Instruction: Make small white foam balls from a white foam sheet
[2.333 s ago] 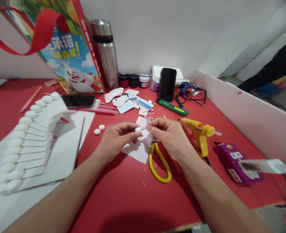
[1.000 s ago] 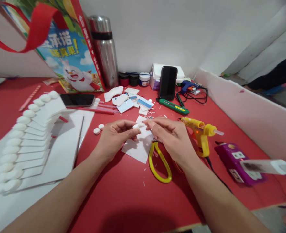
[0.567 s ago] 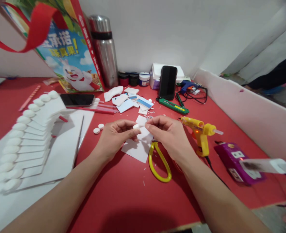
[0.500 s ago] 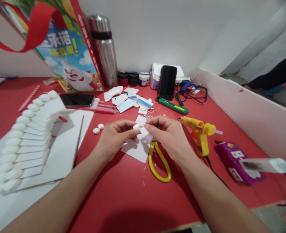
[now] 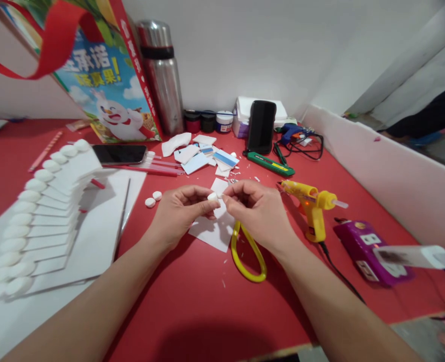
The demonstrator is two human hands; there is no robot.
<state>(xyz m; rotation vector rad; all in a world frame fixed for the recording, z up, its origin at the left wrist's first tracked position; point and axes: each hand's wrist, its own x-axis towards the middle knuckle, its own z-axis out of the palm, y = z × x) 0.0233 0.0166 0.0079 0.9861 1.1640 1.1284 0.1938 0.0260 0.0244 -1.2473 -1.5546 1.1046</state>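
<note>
My left hand (image 5: 184, 203) pinches a small white round disc (image 5: 212, 197) between thumb and fingers. Close against the disc's right side, the thumb and fingertips of my right hand (image 5: 258, 206) are pressed together; whatever they hold is too small to name. Under both hands lies a piece of white card (image 5: 211, 235). A yellow looped handle (image 5: 260, 276), apparently of scissors, shows below my right hand, its other end hidden. Two loose white discs (image 5: 153, 199) rest left of my left hand. Farther left, a curved stepped model of white board (image 5: 54, 221) is edged with similar discs.
A yellow glue gun (image 5: 308, 201) with a lit orange light and a purple power strip (image 5: 369, 251) lie at right. Behind are a green utility knife (image 5: 270, 164), card scraps (image 5: 195, 163), a phone (image 5: 119, 154), a steel flask (image 5: 164, 85) and a printed bag (image 5: 112, 95).
My right hand has shifted slightly left, bringing its fingertips closer to the disc. My left hand has stayed nearly still, with the disc in its pinch.
</note>
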